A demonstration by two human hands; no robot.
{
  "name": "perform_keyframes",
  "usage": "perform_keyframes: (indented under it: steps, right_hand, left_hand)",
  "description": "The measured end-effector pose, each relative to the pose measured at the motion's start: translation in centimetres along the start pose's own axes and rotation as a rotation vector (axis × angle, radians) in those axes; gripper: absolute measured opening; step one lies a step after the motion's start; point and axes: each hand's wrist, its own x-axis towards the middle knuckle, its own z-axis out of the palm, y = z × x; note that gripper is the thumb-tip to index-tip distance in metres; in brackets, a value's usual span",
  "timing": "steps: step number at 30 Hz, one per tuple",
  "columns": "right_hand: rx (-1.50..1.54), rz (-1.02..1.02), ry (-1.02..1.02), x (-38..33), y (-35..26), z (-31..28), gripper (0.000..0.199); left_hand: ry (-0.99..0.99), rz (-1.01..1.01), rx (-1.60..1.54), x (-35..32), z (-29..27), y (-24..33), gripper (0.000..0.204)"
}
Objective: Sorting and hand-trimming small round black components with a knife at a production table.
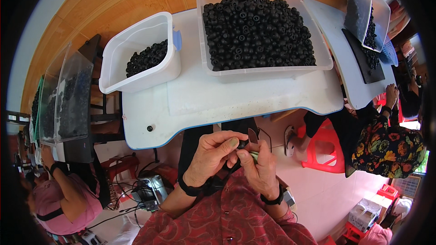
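Observation:
My left hand (213, 154) pinches a small black ring-shaped part (243, 144) between thumb and fingers, close above my lap. My right hand (258, 165) grips a small knife with a short blade (252, 135) pointing up, right beside the black part. Both wrists wear dark bands. On the white table (236, 97) in front stands a large clear tub (265, 29) heaped with the same black parts. To its left is a smaller white tub (138, 54) holding fewer of them. One loose black part (150, 128) lies near the table's near left edge.
A second white table (347, 70) at right carries a clear tub (365, 15) and a black tray. A person in a flowered top (388, 145) sits there by a red stool (324, 147). Another person in pink (63, 199) sits at left, near clear bins (68, 97). Cables lie on the floor.

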Motion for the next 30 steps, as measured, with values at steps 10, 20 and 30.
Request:
perform_keyframes:
  steps: [10,20,30]
  right_hand:
    - [-0.013,0.065,-0.079,0.25,0.05,0.03,0.033]
    - [-0.020,0.080,-0.147,0.41,-0.32,-0.06,0.034]
    - [0.051,0.099,-0.142,0.52,0.01,0.38,0.031]
  left_hand:
    - [-0.013,0.022,0.050,0.03,0.00,0.57,0.024]
    - [0.005,0.059,0.151,-0.08,-0.12,0.69,0.020]
    - [0.046,0.099,0.246,-0.04,0.10,0.38,0.018]
